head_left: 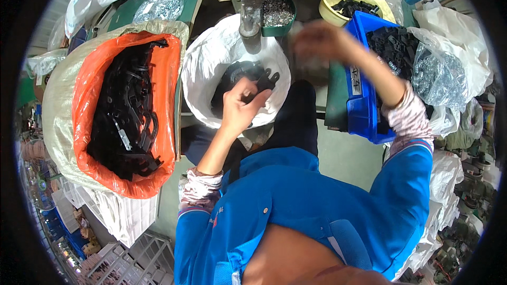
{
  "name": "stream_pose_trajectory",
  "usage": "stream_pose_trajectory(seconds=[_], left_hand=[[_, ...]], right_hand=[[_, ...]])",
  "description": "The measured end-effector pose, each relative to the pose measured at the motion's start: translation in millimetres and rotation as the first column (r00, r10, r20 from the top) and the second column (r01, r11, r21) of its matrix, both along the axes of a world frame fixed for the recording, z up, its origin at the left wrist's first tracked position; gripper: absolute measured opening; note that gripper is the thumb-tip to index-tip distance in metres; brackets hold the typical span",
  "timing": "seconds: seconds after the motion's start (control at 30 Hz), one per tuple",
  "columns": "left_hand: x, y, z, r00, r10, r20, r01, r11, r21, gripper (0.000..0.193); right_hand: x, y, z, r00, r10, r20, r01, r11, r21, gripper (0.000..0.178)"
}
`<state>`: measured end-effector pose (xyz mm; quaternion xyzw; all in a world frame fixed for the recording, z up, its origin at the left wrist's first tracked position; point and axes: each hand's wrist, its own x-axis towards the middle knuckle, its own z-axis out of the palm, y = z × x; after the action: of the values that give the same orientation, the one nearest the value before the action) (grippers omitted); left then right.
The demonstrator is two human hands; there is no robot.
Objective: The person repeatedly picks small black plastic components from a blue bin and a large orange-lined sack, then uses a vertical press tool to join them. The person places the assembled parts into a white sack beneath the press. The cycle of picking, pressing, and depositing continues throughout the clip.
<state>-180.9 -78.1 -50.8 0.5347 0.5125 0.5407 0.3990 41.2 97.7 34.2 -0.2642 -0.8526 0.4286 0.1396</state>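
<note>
Head view: left hand [240, 106] closed around black part [263, 83], right hand [323, 42] blurred.

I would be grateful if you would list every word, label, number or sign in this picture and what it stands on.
White rectangular label on the blue plastic bin: dark characters, turned sideways; not copied out here.
White plastic sack at the upper left: blue-green print, partly cut off; not copied out.
Blue cloth jacket: tiny chest marking, too small to read.
</note>
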Motion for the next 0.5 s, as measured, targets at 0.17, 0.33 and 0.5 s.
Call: stream_pose_trajectory(seconds=[0.17, 0.33, 0.5], left_hand=[[0.3, -17.5, 3.3, 0.974, 0.073, 0.216, -0.051, 0.993, -0.105, 0.024], [-11.2, -28.7, -5.0, 0.991, 0.069, 0.112, -0.052, 0.988, -0.147, 0.025], [-23.5, -48.0, 4.8, 0.974, 0.224, 0.032, -0.216, 0.961, -0.171, 0.027]], right_hand=[[79.4, 187.6, -3.1, 0.761, -0.559, 0.329, 0.406, 0.806, 0.431, 0.021], [160.2, 289.9, -110.1, 0.734, -0.521, 0.436, 0.305, 0.826, 0.474, 0.018], [128.1, 255.2, -111.3, 0.881, -0.287, 0.376, 0.172, 0.935, 0.309, 0.026]])
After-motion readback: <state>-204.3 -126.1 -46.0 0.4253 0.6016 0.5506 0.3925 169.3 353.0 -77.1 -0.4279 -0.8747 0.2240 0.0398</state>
